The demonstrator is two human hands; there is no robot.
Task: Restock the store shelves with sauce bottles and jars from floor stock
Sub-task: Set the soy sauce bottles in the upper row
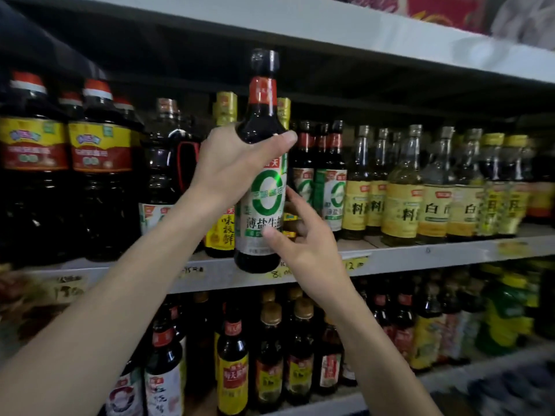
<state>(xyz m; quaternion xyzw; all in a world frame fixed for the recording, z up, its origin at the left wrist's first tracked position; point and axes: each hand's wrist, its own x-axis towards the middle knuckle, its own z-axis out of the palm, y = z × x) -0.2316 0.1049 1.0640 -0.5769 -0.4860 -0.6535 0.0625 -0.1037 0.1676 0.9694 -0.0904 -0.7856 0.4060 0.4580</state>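
A dark soy sauce bottle (262, 181) with a white label, a green ring and a red neck band is held upright in front of the middle shelf (420, 256). My left hand (237, 157) grips it round the shoulder, thumb across the front. My right hand (300, 232) touches its lower label with thumb and fingertips, fingers fairly straight. The bottle's base hangs level with the shelf's front edge. Matching green-ring bottles (332, 181) stand just right of it on the shelf.
Large dark jugs with yellow-red labels (99, 163) fill the shelf's left. Yellow-labelled clear bottles (405, 199) stand to the right. A lower shelf (450, 376) holds several smaller sauce bottles. The shelf above (330, 28) overhangs close to the bottle's cap.
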